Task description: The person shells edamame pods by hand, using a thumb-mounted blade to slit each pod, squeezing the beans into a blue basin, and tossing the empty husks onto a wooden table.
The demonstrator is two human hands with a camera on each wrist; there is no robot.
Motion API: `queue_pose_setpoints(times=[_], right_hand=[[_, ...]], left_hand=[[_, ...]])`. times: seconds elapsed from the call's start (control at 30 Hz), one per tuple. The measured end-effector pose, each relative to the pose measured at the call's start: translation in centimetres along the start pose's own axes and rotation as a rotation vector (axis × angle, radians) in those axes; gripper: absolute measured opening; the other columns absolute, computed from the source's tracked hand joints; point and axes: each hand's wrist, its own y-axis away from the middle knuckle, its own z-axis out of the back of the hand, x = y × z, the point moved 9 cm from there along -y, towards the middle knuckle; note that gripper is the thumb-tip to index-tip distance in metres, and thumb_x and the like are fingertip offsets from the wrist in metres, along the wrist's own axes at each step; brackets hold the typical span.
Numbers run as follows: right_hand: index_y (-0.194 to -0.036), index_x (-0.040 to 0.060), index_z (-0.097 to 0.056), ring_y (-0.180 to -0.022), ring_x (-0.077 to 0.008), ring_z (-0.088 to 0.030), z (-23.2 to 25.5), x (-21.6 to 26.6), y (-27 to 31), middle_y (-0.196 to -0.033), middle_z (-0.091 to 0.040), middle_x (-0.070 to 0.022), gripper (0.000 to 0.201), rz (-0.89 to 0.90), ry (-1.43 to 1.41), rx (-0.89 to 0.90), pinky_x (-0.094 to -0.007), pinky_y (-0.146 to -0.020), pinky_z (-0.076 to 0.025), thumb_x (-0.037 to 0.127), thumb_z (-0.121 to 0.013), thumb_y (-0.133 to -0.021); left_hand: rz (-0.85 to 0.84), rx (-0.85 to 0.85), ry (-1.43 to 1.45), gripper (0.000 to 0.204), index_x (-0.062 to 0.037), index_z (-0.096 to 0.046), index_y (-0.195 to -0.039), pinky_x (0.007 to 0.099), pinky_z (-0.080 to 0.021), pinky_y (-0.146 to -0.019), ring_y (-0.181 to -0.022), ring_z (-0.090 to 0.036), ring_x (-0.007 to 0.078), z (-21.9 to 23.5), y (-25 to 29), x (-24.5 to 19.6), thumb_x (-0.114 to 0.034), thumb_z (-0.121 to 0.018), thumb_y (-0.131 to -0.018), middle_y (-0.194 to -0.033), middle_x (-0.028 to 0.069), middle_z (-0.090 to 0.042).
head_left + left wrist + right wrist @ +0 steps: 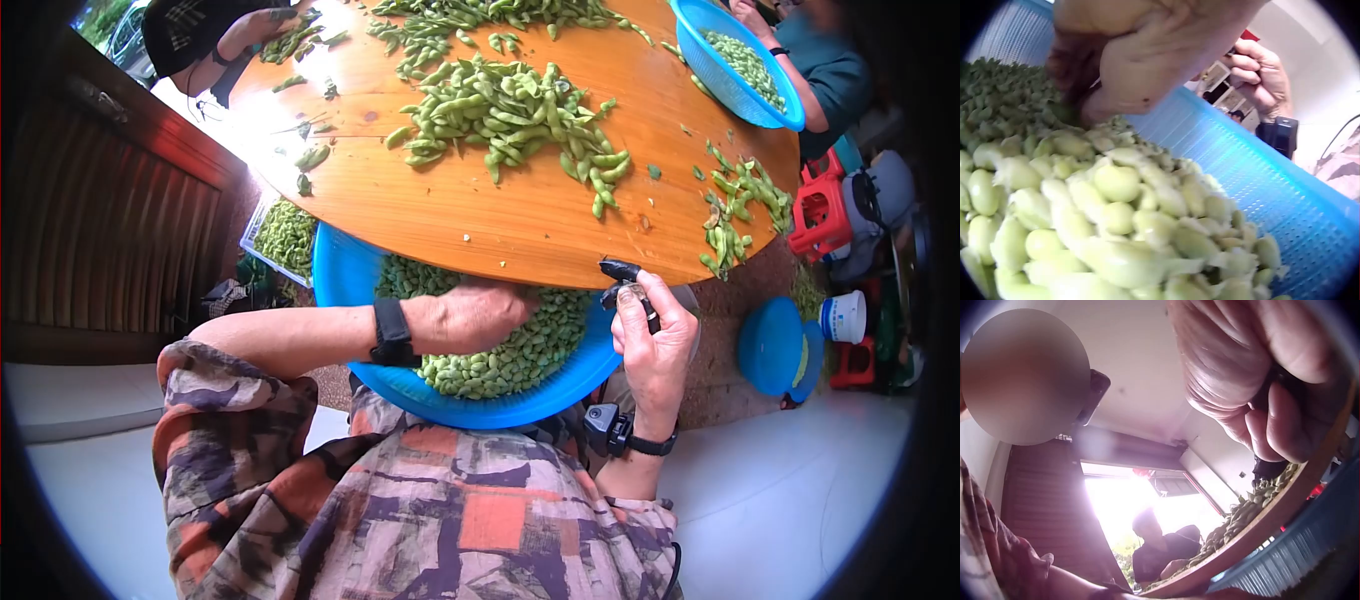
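Note:
My left hand (475,315) reaches over a blue plastic basket (480,413) heaped with shelled green soybeans (490,370). Its fingers point down at the beans (1116,219), close over the heap in the left wrist view, and the fingertips are mostly hidden. Beside the basket's right rim, at the table edge, my right hand (655,345) is raised with its fingers curled. Thumb and fingers hold a small black object (622,270), whose kind I cannot tell. In the right wrist view, dark material shows between the curled fingers (1282,428).
Unshelled soybean pods (510,115) lie piled on the round wooden table (430,215), with smaller piles around. Another blue basket (790,100) of beans stands at the far right. Two other people sit across. A crate of pods (285,240) stands left; red stools (820,210) stand right.

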Motion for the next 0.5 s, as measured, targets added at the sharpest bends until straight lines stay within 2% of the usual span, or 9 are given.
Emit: queue_pose_setpoints(times=[0.03,0.07,0.1,0.17,0.2,0.23,0.3,0.5], right_hand=[[-0.108,-0.0047,-0.065,-0.059,-0.0038,-0.048,-0.2,0.0,0.0,-0.077,-0.054,0.0006,0.017,-0.001,0.057,0.031,-0.0208,-0.051,-0.038,0.003,-0.06,-0.094],[-0.108,-0.0049,-0.065,-0.059,-0.004,-0.048,-0.4,-0.1,0.1,-0.077,-0.054,0.0001,0.017,-0.001,0.115,0.061,-0.0211,-0.051,-0.038,0.002,-0.06,-0.093],[-0.108,-0.0049,-0.065,-0.058,-0.0041,-0.048,-0.8,0.1,0.3,-0.077,-0.054,-0.0005,0.018,0.001,0.126,0.091,-0.0217,-0.052,-0.039,0.001,-0.06,-0.092],[-0.11,-0.0053,-0.065,-0.059,-0.0037,-0.048,-1.7,0.0,0.8,-0.079,-0.054,0.0005,0.019,-0.049,0.066,0.183,-0.0212,-0.051,-0.039,0.0,-0.059,-0.093],[-0.111,-0.0058,-0.065,-0.058,-0.003,-0.048,-2.4,0.1,1.1,-0.08,-0.054,0.0014,0.02,-0.123,-0.055,0.209,-0.0203,-0.05,-0.038,0.001,-0.059,-0.093],[-0.112,-0.0066,-0.064,-0.058,-0.0029,-0.047,-3.0,0.3,1.4,-0.081,-0.053,0.002,0.021,-0.139,-0.109,0.251,-0.0197,-0.049,-0.037,0.001,-0.058,-0.094],[-0.115,-0.0074,-0.062,-0.058,-0.0031,-0.047,-4.4,0.8,1.8,-0.08,-0.052,0.0015,0.022,-0.181,-0.236,0.324,-0.02,-0.049,-0.037,0.001,-0.058,-0.095],[-0.116,-0.0109,-0.059,-0.059,-0.0034,-0.047,-6.7,0.9,1.1,-0.089,-0.053,-0.0004,0.024,-0.139,-0.234,0.336,-0.0205,-0.05,-0.038,0.001,-0.059,-0.095]], left_hand=[[0.091,0.388,0.112,0.022,0.0023,-0.058,-0.107,0.0402,-0.053,-0.075,-0.082,-0.066,0.0316,-1.6,1.1,-0.9,-0.013,-0.058,-0.091,-0.087,0.019,-0.067],[0.051,0.27,0.202,0.018,0.0012,-0.059,-0.099,0.0403,-0.053,-0.068,-0.072,-0.066,0.0338,0.1,1.4,-2.0,-0.01,-0.063,-0.086,-0.076,0.0152,-0.066],[0.052,0.266,0.201,0.018,0.0012,-0.059,-0.099,0.0403,-0.053,-0.068,-0.072,-0.066,0.0338,0.6,1.8,-2.2,-0.01,-0.063,-0.086,-0.076,0.0152,-0.066],[-0.123,-0.043,0.651,0.02,-0.0022,-0.063,-0.105,0.0354,-0.049,-0.056,-0.056,-0.057,0.0191,4.7,2.4,-3.4,-0.01,-0.069,-0.087,-0.069,0.013,-0.062],[-0.09,-0.124,0.697,0.017,-0.0037,-0.064,-0.103,0.031,-0.046,-0.052,-0.053,-0.053,0.0116,6.3,2.7,-2.9,-0.009,-0.071,-0.089,-0.071,0.0072,-0.063],[0.189,0.022,0.923,0.012,-0.0026,-0.064,-0.104,0.0258,-0.044,-0.05,-0.055,-0.051,0.0051,7.0,3.4,-2.3,-0.009,-0.066,-0.094,-0.074,0.0019,-0.063],[0.319,-0.032,1.224,0.011,-0.0017,-0.064,-0.102,0.0212,-0.041,-0.048,-0.055,-0.052,0.003,6.5,3.9,-0.6,-0.009,-0.066,-0.095,-0.072,-0.0015,-0.061],[0.341,-0.173,1.411,0.01,-0.0013,-0.064,-0.091,0.0203,-0.04,-0.043,-0.049,-0.053,0.0041,5.5,4.4,1.1,-0.009,-0.071,-0.091,-0.07,-0.0012,-0.061]])
